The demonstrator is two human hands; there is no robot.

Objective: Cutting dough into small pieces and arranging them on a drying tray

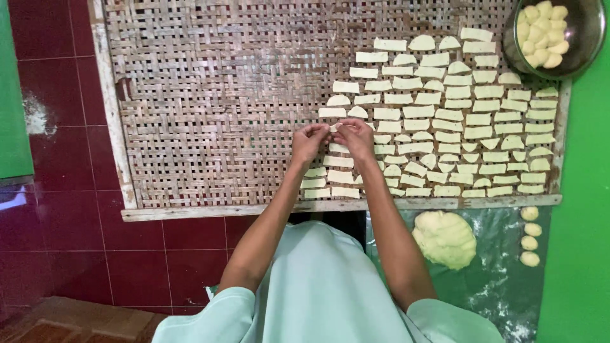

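**Dough strips on the tray**

On a red tile floor lies our wide woven bamboo tray (210,95). Our left hand (309,143) and right hand (354,136) pinch one pale flat dough strip (335,127) between them; rows fill the tray rightward. A steel bowl (588,38) beyond holds dough lumps.

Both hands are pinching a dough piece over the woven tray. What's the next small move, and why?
Probably lower the dough piece onto the bare weave at the left end of its row. Both the left hand and right hand hold it there, and the woven tray is filled only on its right side.
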